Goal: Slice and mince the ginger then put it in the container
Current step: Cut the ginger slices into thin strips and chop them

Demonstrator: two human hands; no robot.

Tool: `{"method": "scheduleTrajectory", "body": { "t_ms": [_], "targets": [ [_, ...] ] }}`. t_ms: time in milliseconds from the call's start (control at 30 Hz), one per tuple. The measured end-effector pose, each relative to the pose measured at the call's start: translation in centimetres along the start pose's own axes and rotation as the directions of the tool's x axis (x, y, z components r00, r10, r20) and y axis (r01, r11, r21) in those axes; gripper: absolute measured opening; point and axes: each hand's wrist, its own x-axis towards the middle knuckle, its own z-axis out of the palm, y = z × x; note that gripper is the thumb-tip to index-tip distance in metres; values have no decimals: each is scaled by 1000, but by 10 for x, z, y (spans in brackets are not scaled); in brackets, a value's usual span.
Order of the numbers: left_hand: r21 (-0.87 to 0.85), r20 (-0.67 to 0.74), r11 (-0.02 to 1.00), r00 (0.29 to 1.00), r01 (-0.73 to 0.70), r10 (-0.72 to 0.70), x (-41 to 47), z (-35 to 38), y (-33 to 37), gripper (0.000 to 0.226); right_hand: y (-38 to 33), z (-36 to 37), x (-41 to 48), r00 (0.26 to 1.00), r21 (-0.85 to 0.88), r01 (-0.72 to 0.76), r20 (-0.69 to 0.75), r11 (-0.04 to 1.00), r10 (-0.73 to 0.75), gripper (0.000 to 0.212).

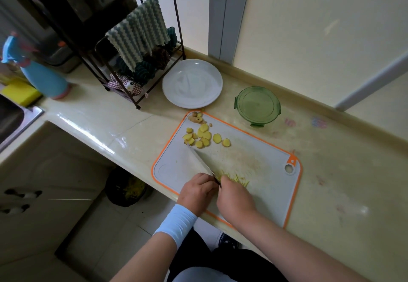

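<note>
Left hand (pixel 196 190) closed on the steel knife (pixel 202 162) handle | right hand (pixel 234 195) curled, pinning pale yellow ginger strips (pixel 234 179) beside the blade | round yellow ginger slices (pixel 204 137) wait farther up the grey orange-rimmed cutting board (pixel 265 184) | lidded green round container (pixel 257 105) just beyond | advice: fingertips tucked, short rocking cuts.

The cutting board (pixel 254 171) is seen as pale grey, edged in orange; the ginger slices (pixel 204 137) on it are shown yellow, and the fine shreds (pixel 234 179) a paler yellow-green; the container (pixel 257 105) is tinted translucent green; the plate (pixel 192 83) is plain white; the cloth (pixel 139 38) on the dark rack (pixel 176 45) is striped in wavy cream and grey-green bands; the counter (pixel 342 182) is coloured glossy beige; a light blue band (pixel 176 223) is worn on the left wrist; the sponge (pixel 21 93) is bright yellow; the spray bottle (pixel 42 76) is blue with pink trim.
</note>
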Motion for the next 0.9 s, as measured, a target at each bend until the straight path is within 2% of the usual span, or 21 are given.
{"method": "scheduleTrajectory", "body": {
  "t_ms": [367,800,900],
  "targets": [
    [-11,-16,1000,1000,-12,12,0,1,-3,15,29,-5,-41,1000,-9,-10,-10,1000,10,11],
    [6,15,999,999,-52,52,4,-7,-3,17,10,4,-12,1000,-16,23,-11,1000,-23,4],
    [22,32,998,998,-56,56,4,-6,-3,17,14,1,-20,999,8,22,-29,1000,-21,10]
  ]
}}
